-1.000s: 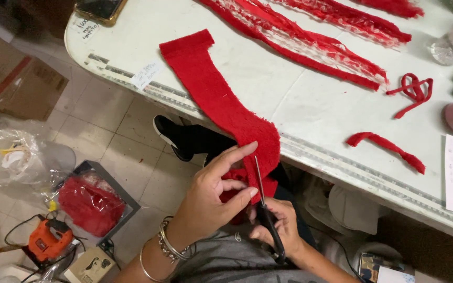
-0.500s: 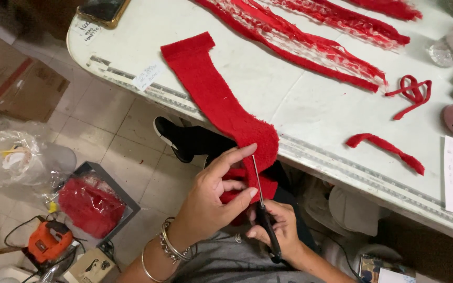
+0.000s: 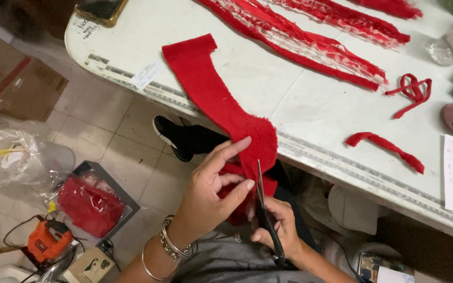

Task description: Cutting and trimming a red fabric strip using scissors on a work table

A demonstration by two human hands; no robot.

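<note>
Head view | red fabric strip (image 3: 221, 99) runs far-left on tabletop (image 3: 315, 110) to near edge | left hand (image 3: 211, 196) fingers pinch its hanging end | right hand (image 3: 279, 225) fingers closed on scissors (image 3: 263, 207), blades pointing far, just right of pinch

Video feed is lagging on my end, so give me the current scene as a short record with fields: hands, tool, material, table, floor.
left hand: left hand pinches the red fabric strip at its lower end
right hand: right hand grips black scissors, blades up into the fabric edge
material: strip hangs off the white table edge toward the lap
table: long frayed red trimmings, small red scraps
floor: orange power tool, bin of red scraps
</note>
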